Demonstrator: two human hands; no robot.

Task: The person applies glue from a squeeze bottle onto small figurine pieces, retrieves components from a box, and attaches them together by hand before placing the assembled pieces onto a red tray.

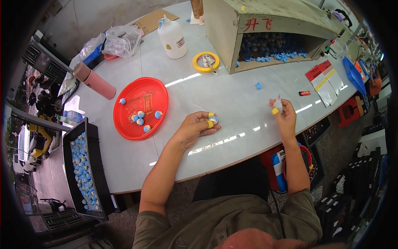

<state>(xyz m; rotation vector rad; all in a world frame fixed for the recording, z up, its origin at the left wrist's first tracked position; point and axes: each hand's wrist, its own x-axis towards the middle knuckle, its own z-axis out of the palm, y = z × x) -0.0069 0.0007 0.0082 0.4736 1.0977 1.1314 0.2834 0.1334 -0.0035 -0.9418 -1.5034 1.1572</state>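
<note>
Pinching a blue cap [214, 119], the left hand [195, 128] faces the right hand [284, 116] gripping a white piece [277, 104].

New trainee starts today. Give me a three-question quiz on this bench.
1. True or false: the left hand holds a small blue and white part.
2. The red tray lies to which side of the left hand? A) its left B) its right
3. What colour are the guards on the fingers of both hands?

Key:
1. True.
2. A.
3. Yellow; one also shows on the right hand, which pinches a small white piece.
</note>
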